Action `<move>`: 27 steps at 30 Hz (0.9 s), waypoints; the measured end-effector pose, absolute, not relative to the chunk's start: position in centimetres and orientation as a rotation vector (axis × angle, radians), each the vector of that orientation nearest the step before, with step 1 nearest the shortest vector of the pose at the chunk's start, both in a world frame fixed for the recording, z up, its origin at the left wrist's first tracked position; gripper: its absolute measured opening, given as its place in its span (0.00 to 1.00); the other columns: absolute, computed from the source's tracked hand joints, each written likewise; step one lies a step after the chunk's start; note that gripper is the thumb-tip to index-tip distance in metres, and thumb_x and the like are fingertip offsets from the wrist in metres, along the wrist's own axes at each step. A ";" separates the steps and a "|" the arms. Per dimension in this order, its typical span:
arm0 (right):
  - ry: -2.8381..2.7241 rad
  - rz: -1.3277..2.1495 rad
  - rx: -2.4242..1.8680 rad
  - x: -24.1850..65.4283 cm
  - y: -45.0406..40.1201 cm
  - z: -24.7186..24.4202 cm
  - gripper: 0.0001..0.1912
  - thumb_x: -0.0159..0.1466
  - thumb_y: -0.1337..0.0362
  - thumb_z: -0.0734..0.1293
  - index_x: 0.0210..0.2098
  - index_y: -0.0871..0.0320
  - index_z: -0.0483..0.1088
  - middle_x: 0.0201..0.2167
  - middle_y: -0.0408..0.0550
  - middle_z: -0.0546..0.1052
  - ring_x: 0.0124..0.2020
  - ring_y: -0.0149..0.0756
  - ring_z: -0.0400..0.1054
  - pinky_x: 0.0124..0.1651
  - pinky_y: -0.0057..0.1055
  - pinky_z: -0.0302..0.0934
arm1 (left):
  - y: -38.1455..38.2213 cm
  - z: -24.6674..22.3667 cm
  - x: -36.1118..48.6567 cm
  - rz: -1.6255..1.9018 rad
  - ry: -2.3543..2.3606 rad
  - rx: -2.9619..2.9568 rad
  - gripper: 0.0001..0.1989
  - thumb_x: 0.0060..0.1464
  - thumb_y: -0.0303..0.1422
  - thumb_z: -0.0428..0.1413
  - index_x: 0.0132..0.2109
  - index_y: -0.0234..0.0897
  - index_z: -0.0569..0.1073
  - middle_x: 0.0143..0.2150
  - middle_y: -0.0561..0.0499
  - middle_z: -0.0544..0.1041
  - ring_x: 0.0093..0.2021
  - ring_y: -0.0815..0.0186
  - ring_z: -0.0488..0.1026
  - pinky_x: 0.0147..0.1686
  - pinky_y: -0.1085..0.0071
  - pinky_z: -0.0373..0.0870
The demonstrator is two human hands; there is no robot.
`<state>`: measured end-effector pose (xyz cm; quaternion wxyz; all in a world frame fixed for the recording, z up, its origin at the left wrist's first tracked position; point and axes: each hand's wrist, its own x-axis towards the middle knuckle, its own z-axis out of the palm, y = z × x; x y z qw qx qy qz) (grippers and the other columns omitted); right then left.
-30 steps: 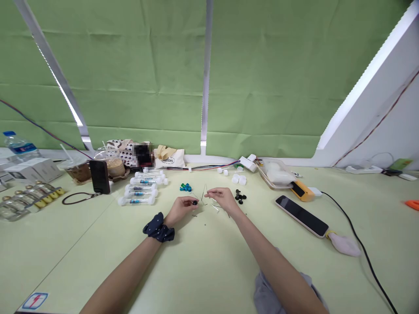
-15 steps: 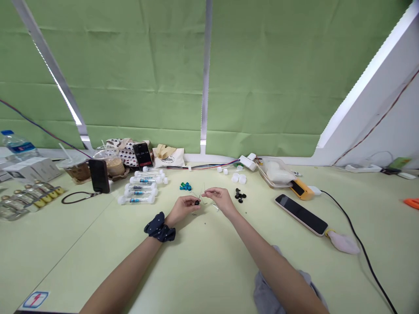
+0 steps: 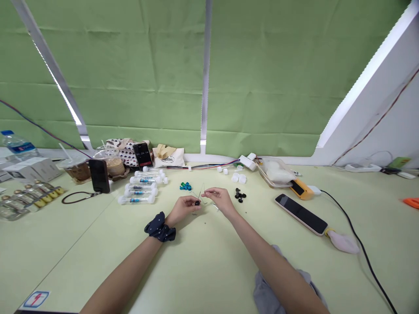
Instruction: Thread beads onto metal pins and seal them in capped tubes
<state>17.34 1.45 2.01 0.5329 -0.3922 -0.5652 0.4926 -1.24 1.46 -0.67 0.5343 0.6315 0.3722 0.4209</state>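
My left hand (image 3: 183, 208) is closed, its thumb and fingers pinching a small round black part (image 3: 197, 203) above the table. To its right, my right hand (image 3: 220, 199) has thumb and fingertips together on a thin bent metal rod (image 3: 203, 188), which stands up over the black part. Whether the rod touches the part I cannot tell. Another thin metal piece (image 3: 215, 207) lies under my right hand. Beyond the left hand sits a small cluster of shiny blue and green pieces (image 3: 185, 186). Several black knob-like parts (image 3: 240, 196) lie right of my right hand.
Clear tubes with white caps (image 3: 136, 199) lie at the left, near a standing black phone (image 3: 99, 176) and drink cups (image 3: 76, 169). White caps (image 3: 241, 179) sit further back. On the right are a phone (image 3: 301, 214), a yellow device (image 3: 303, 190) and a black cable (image 3: 355, 244).
Both hands keep almost the same place and grip. The thin rod by the right fingertips has shifted very slightly.
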 end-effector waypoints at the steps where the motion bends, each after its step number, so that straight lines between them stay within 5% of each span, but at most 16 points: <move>1: -1.346 1.176 -0.933 17.3 1.4 2.1 0.14 0.50 0.54 0.69 0.29 0.60 0.72 0.29 0.52 0.78 0.37 0.44 0.74 0.45 0.38 0.64 | 1.5 -0.6 -1.2 1.004 0.889 1.505 0.16 0.39 0.37 0.64 0.36 0.32 0.76 0.37 0.44 0.77 0.34 0.62 0.73 0.33 0.67 0.69; 27: -1.406 1.123 -0.904 17.3 1.6 1.7 0.14 0.52 0.56 0.69 0.31 0.61 0.72 0.29 0.52 0.78 0.36 0.43 0.74 0.42 0.35 0.65 | 1.3 -0.3 -1.3 0.994 0.882 1.515 0.17 0.39 0.38 0.64 0.37 0.32 0.76 0.36 0.45 0.77 0.34 0.63 0.73 0.34 0.68 0.69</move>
